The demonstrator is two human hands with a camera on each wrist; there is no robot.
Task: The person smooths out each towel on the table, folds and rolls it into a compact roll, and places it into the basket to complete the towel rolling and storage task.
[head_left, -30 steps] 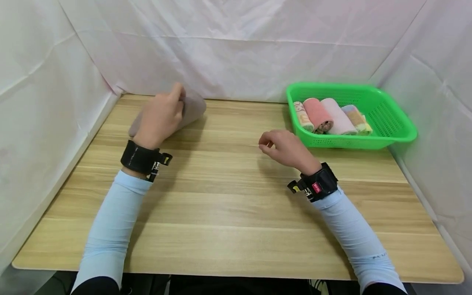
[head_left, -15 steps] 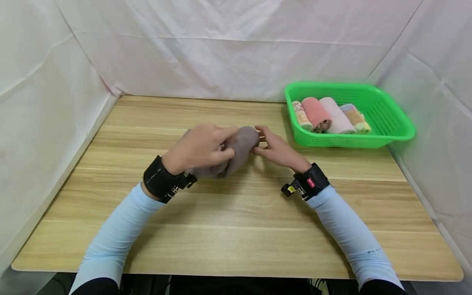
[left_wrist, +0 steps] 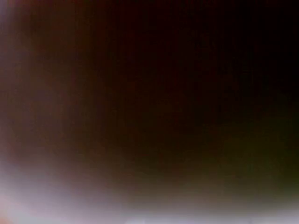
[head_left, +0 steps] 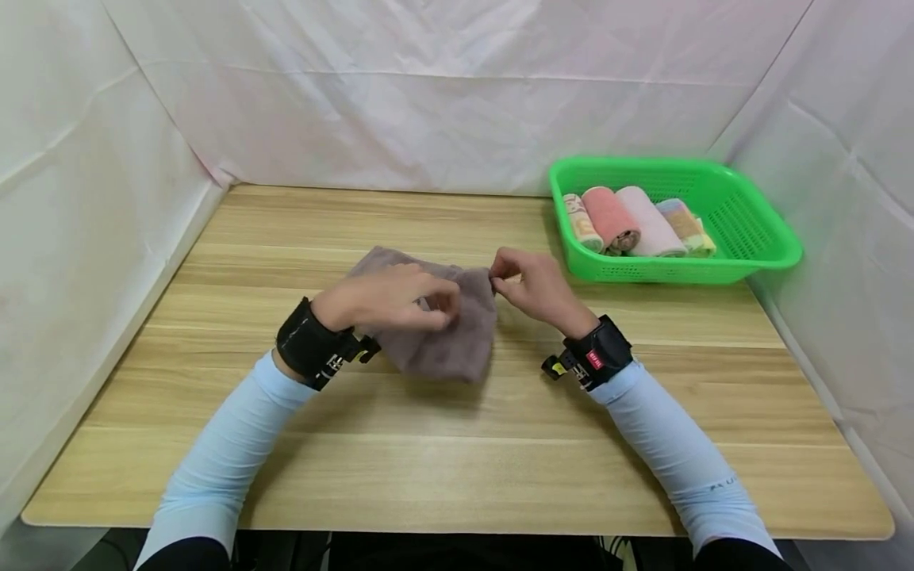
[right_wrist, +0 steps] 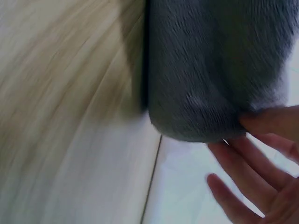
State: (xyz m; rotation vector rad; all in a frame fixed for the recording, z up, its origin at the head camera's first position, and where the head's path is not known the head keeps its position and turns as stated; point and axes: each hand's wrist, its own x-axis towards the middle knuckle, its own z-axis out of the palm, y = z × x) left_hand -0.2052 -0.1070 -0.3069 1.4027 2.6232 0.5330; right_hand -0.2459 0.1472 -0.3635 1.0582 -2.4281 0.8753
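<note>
A grey-brown towel [head_left: 457, 349] hangs partly unrolled just over the middle of the table, its lower edge drooping toward the front. My left hand [head_left: 393, 300] is across its upper left part, fingers curled and thumb and fingertips pinching the cloth. At the towel's upper right corner, my right hand [head_left: 535, 287] pinches the edge between thumb and fingers. Up close in the right wrist view, the towel [right_wrist: 201, 79] shows a fuzzy nap, with the thumb on one face and fingers at its edge. The left wrist view is dark and blurred.
A green plastic basket [head_left: 757, 271] stands at the back right of the wooden table [head_left: 428, 476]. Inside, on its left side, lie several rolled towels, among them a coral towel [head_left: 607, 214] and a pale pink towel [head_left: 650, 224]. White cloth walls [head_left: 428, 119] surround the table.
The left hand has brought the rolled grey-brown towel from the back left to the middle. The right hand has taken its corner, and the towel has opened out and hangs down.
</note>
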